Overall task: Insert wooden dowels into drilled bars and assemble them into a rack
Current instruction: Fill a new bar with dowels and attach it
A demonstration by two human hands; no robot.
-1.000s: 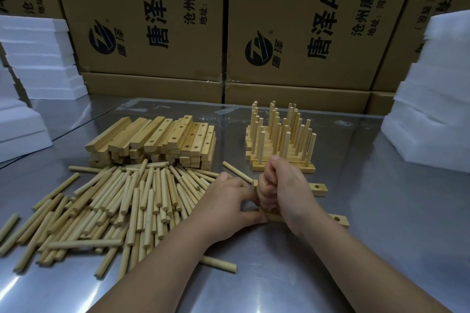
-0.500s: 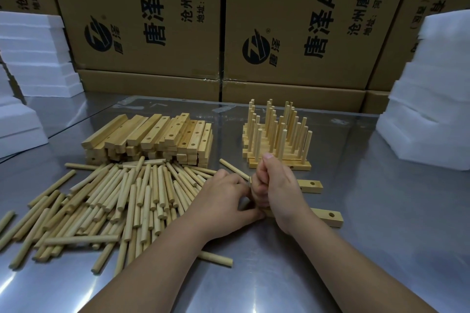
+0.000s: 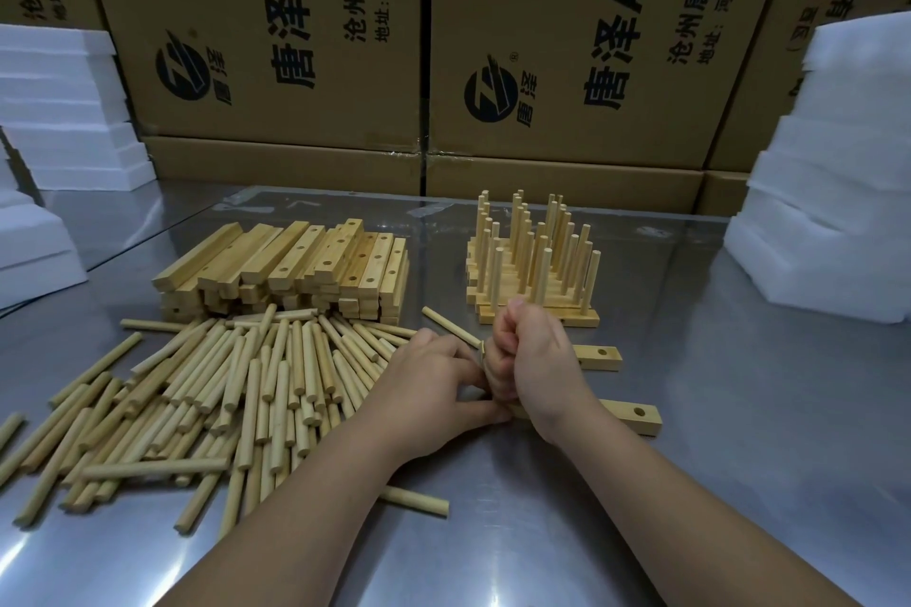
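**Hands unmoved at the bar**

Neither hand has shifted: right hand [image 3: 540,362] stays fisted, contents hidden, atop the nearest pale drilled wooden bar [image 3: 626,414], before the stack of pegged wooden racks [image 3: 532,271]; left hand [image 3: 434,389] touches its end, grip unclear.

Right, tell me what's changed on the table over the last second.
Nothing visibly moved, only the view shifted slightly. The left hand still holds the near pale drilled wooden bar; the right hand stays fisted over it, its contents hidden. The loose round wooden dowels, stacked bars and finished dowel rack sit as before.
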